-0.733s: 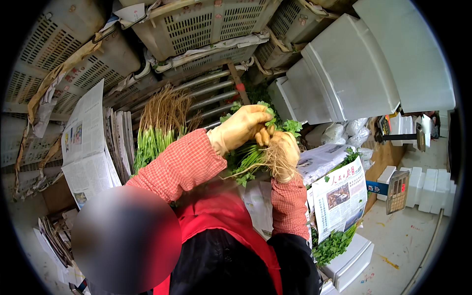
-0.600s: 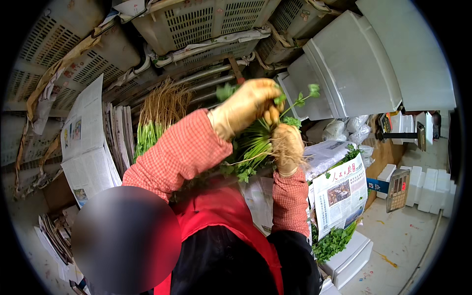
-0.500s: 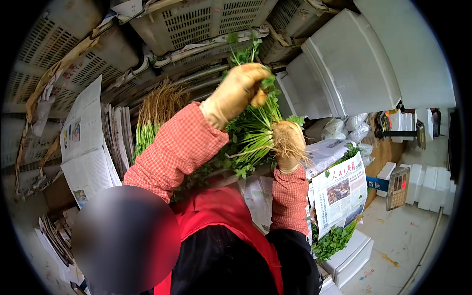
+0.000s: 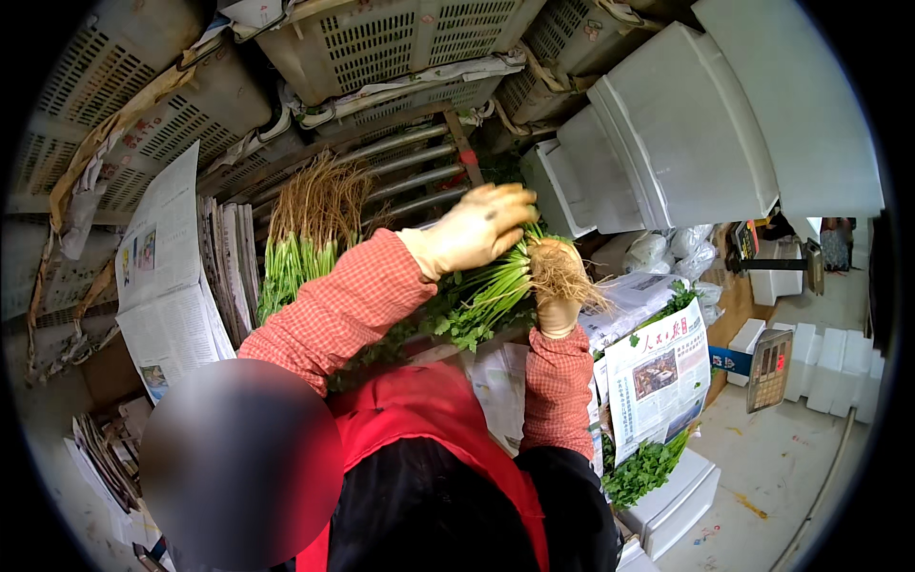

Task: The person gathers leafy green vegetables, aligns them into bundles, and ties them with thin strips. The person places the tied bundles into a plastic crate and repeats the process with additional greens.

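My right hand (image 4: 559, 310), in a pale glove, is closed round a bunch of thin-stemmed celery (image 4: 498, 288) at its root end. Brown roots (image 4: 564, 276) spill over the glove, and the leaves hang toward the left. My left hand (image 4: 477, 229), gloved too, lies across the upper side of the bunch with its fingers bent together. Whatever is in its fingers is hidden. More celery with long roots (image 4: 310, 229) lies beside my left forearm on the metal rack.
Slatted plastic crates (image 4: 381, 48) line the far side. Stacked newspapers (image 4: 176, 267) stand at left. On the right are white foam boxes (image 4: 681, 124), a newspaper-wrapped celery bundle (image 4: 658, 377) and a scale display (image 4: 768, 370). Metal rack bars (image 4: 410, 172) run behind my hands.
My left hand has come down and slightly right, from above the bunch onto its stems. The raised leafy sprig beyond it is gone from there. My right hand keeps its hold.
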### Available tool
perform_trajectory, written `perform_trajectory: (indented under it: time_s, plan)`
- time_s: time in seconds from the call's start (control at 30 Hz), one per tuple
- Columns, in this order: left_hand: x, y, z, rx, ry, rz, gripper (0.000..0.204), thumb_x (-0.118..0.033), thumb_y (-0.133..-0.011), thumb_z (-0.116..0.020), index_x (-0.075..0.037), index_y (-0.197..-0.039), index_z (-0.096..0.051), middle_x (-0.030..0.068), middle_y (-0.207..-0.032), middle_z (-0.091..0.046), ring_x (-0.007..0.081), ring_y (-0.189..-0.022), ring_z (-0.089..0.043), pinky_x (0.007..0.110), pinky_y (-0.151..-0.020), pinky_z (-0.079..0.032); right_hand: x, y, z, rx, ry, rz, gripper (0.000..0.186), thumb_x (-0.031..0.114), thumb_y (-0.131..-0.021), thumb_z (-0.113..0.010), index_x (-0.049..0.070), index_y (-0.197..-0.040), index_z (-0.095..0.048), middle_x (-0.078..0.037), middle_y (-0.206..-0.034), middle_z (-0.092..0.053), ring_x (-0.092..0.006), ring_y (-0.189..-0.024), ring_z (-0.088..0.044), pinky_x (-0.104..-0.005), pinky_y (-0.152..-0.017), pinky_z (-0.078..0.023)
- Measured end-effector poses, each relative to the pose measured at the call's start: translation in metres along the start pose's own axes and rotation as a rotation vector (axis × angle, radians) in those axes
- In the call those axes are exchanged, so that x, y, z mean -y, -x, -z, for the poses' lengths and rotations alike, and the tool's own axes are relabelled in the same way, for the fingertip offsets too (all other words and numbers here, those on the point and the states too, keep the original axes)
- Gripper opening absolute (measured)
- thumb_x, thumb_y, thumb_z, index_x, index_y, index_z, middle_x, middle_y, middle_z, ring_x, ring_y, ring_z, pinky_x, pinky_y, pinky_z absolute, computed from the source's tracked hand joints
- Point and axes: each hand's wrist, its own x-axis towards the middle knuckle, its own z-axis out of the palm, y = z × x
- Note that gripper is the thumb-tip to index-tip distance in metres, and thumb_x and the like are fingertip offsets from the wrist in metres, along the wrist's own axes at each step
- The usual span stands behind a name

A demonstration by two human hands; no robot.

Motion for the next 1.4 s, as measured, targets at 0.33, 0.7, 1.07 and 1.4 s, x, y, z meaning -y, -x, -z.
perform_trajectory:
  time_s: [0.33, 0.7, 1.07, 1.4]
  plan:
    - [0.006, 0.008, 0.024, -0.245, 0.433, 0.53, 0.021, -0.011, -0.086, -0.054, -0.002, -0.104, -0.06, 0.0097, -0.101, -0.064, 0.0203, -0.094, -0.06, 0.029, -0.083, -0.047, 0.018, -0.036, 0.05, -0.309, -0.054, -0.069, 0.015, 0.018, -0.087, -0.059, 0.003, -0.088, -0.062, -0.008, -0.084, -0.062, -0.0143, -0.071, -0.055, -0.0247, -0.062, -0.045]
    - [0.054, 0.112, 0.036, -0.3, 0.725, 0.927, 0.034, -0.022, -0.094, -0.048, 0.004, -0.115, -0.051, 0.0145, -0.107, -0.061, 0.0211, -0.1, -0.058, 0.03, -0.088, -0.045, 0.022, -0.088, 0.187, -0.011, 0.55, -0.217, 0.019, 0.008, -0.081, -0.058, -0.002, -0.096, -0.063, -0.01, -0.082, -0.066, -0.0165, -0.072, -0.059, -0.0294, -0.065, -0.046]
    - [0.086, 0.113, -0.073, 0.501, 0.169, 1.016, 0.038, -0.032, -0.085, -0.05, -0.005, -0.11, -0.06, 0.0178, -0.112, -0.059, 0.0347, -0.098, -0.058, 0.04, -0.088, -0.044, -0.002, -0.051, -0.013, 0.863, -0.075, -0.758, 0.023, 0.018, -0.081, -0.062, -0.002, -0.093, -0.063, -0.006, -0.081, -0.063, -0.0153, -0.072, -0.056, -0.0291, -0.072, -0.045]
    - [0.061, 0.081, -0.001, -0.092, 0.518, 1.131, 0.041, -0.028, -0.092, -0.048, -0.006, -0.126, -0.047, 0.0141, -0.125, -0.052, 0.0259, -0.111, -0.053, 0.035, -0.099, -0.039, -0.001, -0.056, -0.024, 0.803, -0.272, -0.874, 0.016, 0.014, -0.082, -0.062, -0.001, -0.089, -0.061, -0.001, -0.074, -0.059, -0.0086, -0.067, -0.052, -0.0255, -0.064, -0.045]
